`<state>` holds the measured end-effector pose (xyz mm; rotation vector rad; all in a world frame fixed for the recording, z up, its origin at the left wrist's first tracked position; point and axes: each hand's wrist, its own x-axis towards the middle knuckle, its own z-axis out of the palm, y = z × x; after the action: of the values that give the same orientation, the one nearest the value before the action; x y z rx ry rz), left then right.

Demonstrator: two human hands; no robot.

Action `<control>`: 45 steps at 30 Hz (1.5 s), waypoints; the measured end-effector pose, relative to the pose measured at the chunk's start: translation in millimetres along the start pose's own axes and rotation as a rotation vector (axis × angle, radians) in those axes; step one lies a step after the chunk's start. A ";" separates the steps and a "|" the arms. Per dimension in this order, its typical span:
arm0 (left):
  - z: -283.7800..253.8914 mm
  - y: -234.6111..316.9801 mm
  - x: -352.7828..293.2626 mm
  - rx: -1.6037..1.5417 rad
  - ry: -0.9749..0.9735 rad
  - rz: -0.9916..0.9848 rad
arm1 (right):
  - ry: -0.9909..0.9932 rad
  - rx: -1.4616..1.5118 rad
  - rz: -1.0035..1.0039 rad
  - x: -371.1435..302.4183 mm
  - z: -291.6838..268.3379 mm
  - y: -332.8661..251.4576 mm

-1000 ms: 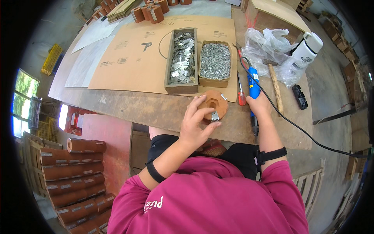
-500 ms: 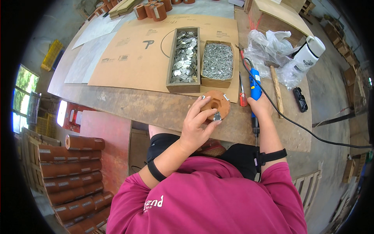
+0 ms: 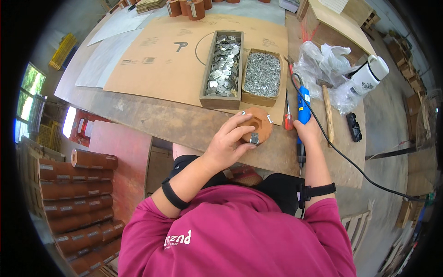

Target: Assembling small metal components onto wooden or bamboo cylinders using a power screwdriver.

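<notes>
My left hand [image 3: 230,142] grips a brown, round, cylinder-like piece [image 3: 263,123] above the table's near edge. A hexagonal recess with a hole shows in the middle of its end face, and small metal tabs sit around its rim. At its right, my right hand [image 3: 309,131] is wrapped round a blue corded electric screwdriver [image 3: 303,102], whose thin shaft points toward my lap. Beside that tool lies a red-handled screwdriver [image 3: 289,122]. Beyond the brown piece stand a wooden box of flat metal plates [image 3: 201,98] and a cardboard box of small screws [image 3: 259,100].
To the right lie a hammer [image 3: 328,113], a black object [image 3: 354,127], clear plastic bags [image 3: 323,64] and a white bottle [image 3: 369,74]. The black cord [image 3: 353,161] runs off rightward. Brown cylinders [image 3: 78,189] are stacked at lower left. Flat cardboard [image 3: 157,60] covers part of the table [image 3: 138,111].
The view has shifted slightly, so the boxes and tools sit a little further right in it. Both hands keep their holds, and the brown piece is tilted slightly differently.
</notes>
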<state>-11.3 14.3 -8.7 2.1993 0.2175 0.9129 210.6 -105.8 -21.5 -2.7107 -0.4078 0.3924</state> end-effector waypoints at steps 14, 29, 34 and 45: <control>26.2 -62.1 169.6 0.515 -0.660 -0.113 | 0.057 0.058 -0.021 1.2 -1.9 1.5; 31.3 -61.3 164.8 0.725 -0.727 -0.217 | 0.050 0.073 0.021 -7.7 -9.2 -3.3; 32.5 -70.6 156.7 0.603 -0.450 -0.138 | 0.076 0.091 -0.027 0.8 -3.7 6.0; -7.6 6.1 117.0 -0.143 -0.106 -0.187 | 0.217 1.457 -0.373 -32.0 -90.1 -1.5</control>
<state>68.7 61.7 63.0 2.0499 0.2928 0.6863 209.8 -143.5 66.3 -1.2074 -0.3372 0.1511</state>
